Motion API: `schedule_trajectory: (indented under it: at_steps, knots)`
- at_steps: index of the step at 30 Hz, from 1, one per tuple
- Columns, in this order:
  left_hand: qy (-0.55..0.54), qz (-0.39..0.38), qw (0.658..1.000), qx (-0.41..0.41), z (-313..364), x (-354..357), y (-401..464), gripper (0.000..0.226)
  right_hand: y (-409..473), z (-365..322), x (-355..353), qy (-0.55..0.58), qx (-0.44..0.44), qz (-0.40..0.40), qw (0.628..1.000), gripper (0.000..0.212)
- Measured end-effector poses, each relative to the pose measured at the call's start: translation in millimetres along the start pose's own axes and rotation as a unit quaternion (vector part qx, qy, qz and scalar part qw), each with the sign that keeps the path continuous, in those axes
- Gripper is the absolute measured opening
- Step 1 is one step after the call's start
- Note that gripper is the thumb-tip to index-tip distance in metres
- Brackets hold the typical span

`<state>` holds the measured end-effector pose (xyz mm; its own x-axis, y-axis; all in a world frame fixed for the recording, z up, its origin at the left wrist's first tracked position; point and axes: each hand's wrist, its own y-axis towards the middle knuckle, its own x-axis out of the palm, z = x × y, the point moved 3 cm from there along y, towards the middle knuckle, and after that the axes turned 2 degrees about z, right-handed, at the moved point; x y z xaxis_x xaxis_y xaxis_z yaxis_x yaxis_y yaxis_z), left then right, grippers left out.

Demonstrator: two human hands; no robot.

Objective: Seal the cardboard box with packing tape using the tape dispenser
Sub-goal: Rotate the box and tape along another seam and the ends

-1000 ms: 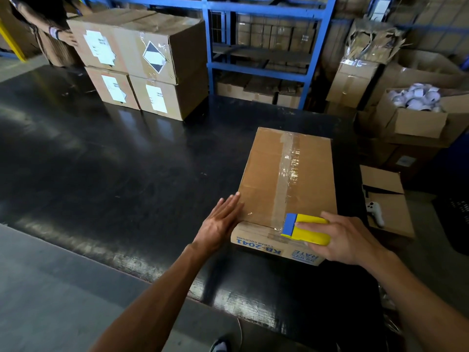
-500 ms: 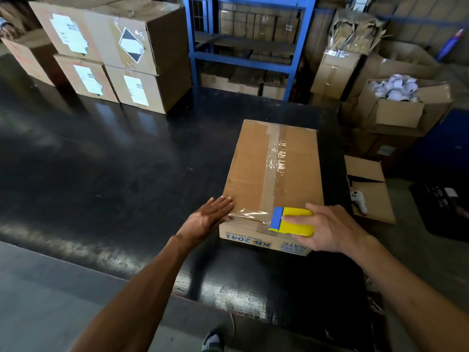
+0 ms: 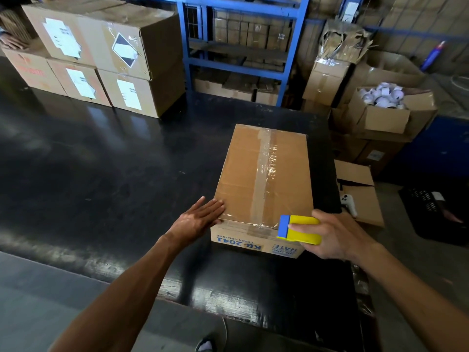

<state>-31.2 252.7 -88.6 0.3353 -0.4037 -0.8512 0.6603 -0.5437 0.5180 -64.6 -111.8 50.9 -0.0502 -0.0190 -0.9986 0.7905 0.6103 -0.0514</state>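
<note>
- we are working on the cardboard box [image 3: 264, 179], which is sitting on the dark glossy bench [image 3: 101, 174], its near end facing us with blue print on the side.
- our left hand [image 3: 200, 218] is lying flat and released, fingers extended, pressing against the box's near left corner.
- our right hand [image 3: 332, 236] is clenching the yellow and blue tape dispenser [image 3: 299, 229], which is sitting at the box's near right corner, just beside the top edge.
- a strip of clear packing tape [image 3: 264, 174] is running down the box's centre seam, and another band is lying along the near top edge between our two hands.
- what could go wrong, as we judge it: the tape is looking wrinkled and shiny along the seam, so it may be trapping air and lifting later; at the near edge it could be folding onto itself if we pull the dispenser at an angle, and the box could be sliding on the slick bench if the left hand eases off.
- the box is plain brown corrugated card, rectangular and stiff-looking; the tape is thin, glossy film; the dispenser is smooth, rounded plastic.
</note>
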Motion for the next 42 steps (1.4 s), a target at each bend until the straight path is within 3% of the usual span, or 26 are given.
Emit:
schedule_trajectory:
  at_steps: [3,11,29,42]
  knots:
    - [0.057,-0.009,0.997,0.043,15.6,-4.9,8.1,0.05,3.7,-1.5,-1.1,-0.028,0.002,-0.007,1.0,0.055]
    - [0.07,-0.101,0.985,0.121,76.0,30.9,88.0,0.062,5.1,-4.3,-7.6,-0.06,0.021,-0.048,0.997,0.055]
    - [0.051,-0.113,0.986,0.109,82.6,42.7,90.1,0.065,-5.1,-0.8,2.6,-0.032,0.004,0.022,0.999,0.051]
    - [0.072,-0.142,0.982,0.106,93.4,36.7,96.2,0.072,-49.5,46.6,17.4,-0.026,0.009,0.051,0.998,0.054]
